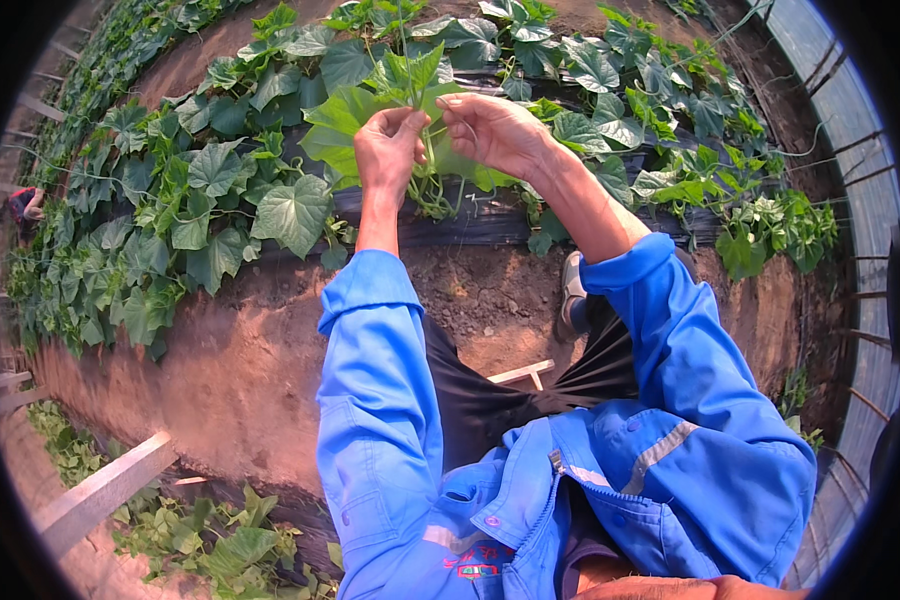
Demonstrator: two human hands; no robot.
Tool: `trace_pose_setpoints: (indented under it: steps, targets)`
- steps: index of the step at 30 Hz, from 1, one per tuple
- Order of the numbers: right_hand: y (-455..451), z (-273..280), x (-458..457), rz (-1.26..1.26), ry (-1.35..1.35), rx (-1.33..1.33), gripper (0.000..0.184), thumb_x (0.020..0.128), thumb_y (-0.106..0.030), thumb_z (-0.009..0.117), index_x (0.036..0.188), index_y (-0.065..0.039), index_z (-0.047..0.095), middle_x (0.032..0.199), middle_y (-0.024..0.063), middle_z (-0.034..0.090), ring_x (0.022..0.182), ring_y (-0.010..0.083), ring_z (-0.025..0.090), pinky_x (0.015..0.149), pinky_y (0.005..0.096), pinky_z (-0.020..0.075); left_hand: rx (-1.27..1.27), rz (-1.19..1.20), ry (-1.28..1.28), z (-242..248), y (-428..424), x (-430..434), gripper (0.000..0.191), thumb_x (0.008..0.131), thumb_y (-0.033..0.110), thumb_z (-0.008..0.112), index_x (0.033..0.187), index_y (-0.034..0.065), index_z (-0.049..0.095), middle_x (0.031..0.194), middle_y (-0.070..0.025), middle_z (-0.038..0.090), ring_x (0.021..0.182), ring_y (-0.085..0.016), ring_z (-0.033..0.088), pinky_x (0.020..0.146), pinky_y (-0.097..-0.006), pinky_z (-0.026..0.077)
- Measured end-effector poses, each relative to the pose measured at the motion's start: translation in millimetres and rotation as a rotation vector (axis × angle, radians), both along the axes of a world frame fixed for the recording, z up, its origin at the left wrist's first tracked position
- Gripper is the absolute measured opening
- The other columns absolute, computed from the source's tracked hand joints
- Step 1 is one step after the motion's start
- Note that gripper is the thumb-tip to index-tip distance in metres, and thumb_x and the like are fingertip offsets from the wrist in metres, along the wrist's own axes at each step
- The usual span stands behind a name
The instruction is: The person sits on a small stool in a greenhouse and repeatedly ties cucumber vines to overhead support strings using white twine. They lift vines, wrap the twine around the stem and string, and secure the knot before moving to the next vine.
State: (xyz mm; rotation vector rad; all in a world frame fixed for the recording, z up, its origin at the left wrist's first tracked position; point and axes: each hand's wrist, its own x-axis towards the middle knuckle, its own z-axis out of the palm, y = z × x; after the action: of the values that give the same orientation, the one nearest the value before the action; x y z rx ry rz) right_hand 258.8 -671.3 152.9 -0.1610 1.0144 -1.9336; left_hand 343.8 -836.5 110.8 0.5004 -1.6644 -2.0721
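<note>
Ahead of me a cucumber vine (427, 180) with broad, bright green leaves stands at a thin string (403, 34) that runs up from it. My left hand (386, 146) is pinched, thumb against forefinger, on the string beside the vine's upper stem. Just to the right, my right hand (499, 135) holds a fine strand of string between thumb and fingertips. Both hands are close together over a large cucumber leaf (341, 127). The fingers partly hide the stem, and a knot cannot be made out there.
Rows of cucumber plants (214, 169) grow through black plastic mulch (487, 229). Bare soil (247, 375) lies between rows. A wooden post (109, 487) stands lower left, and a plastic greenhouse wall (844, 127) curves along the right. Another person (26, 204) is far left.
</note>
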Motion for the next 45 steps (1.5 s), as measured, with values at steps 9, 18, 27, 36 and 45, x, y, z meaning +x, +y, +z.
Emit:
trace_pose_setpoints:
  steps: [9, 18, 27, 36, 45]
  targets:
    - [-39.7, -22.2, 11.2, -0.168, 0.100, -0.093, 0.041, 0.102, -0.010, 0.071, 0.141, 0.001, 0.061, 0.119, 0.0072, 0.072, 0.094, 0.0131, 0.067, 0.080, 0.0289, 0.0539, 0.000, 0.041, -0.021, -6.2, 2.4, -4.9, 0.022, 0.097, 0.013, 0.078, 0.103, -0.0059, 0.070, 0.079, -0.0053, 0.070, 0.057, -0.009, 0.060, 0.048, -0.0262, 0.047]
    - [-46.8, -1.1, 25.9, -0.282, 0.816, 0.362, 0.029, 0.090, -0.019, 0.081, 0.110, 0.001, 0.079, 0.098, 0.0096, 0.076, 0.082, 0.0148, 0.070, 0.073, 0.0297, 0.0579, -0.023, 0.036, -0.037, -2.2, 2.9, -1.7, 0.021, 0.101, 0.017, 0.074, 0.102, -0.0034, 0.070, 0.083, -0.0063, 0.072, 0.061, -0.011, 0.063, 0.053, -0.0260, 0.051]
    - [-62.1, -23.7, 34.8, -0.675, 1.051, 0.533, 0.025, 0.089, -0.018, 0.077, 0.108, -0.001, 0.075, 0.086, 0.0106, 0.074, 0.076, 0.0208, 0.073, 0.073, 0.0371, 0.0588, -0.069, 0.065, -0.057, 6.5, 9.0, 2.0, 0.023, 0.100, 0.017, 0.076, 0.104, -0.0046, 0.071, 0.090, -0.0063, 0.074, 0.073, -0.009, 0.066, 0.060, -0.0255, 0.054]
    - [-51.9, -23.4, 29.5, -0.616, 0.853, 0.346, 0.021, 0.093, -0.012, 0.077, 0.108, 0.002, 0.079, 0.088, 0.0086, 0.078, 0.077, 0.0111, 0.072, 0.070, 0.0290, 0.0588, -0.014, 0.049, 0.006, -2.9, 8.2, -2.6, 0.022, 0.097, 0.016, 0.077, 0.102, -0.0039, 0.071, 0.083, -0.0060, 0.074, 0.060, -0.010, 0.064, 0.051, -0.0264, 0.052]
    - [-31.7, -22.0, 18.6, -0.421, 0.713, 0.295, 0.023, 0.093, -0.015, 0.082, 0.106, 0.004, 0.078, 0.091, 0.0088, 0.080, 0.077, 0.0090, 0.073, 0.068, 0.0250, 0.0596, -0.080, 0.066, 0.002, -6.3, 5.5, -1.5, 0.020, 0.096, 0.013, 0.077, 0.104, -0.0050, 0.071, 0.083, -0.0049, 0.074, 0.062, -0.007, 0.062, 0.055, -0.0244, 0.050]
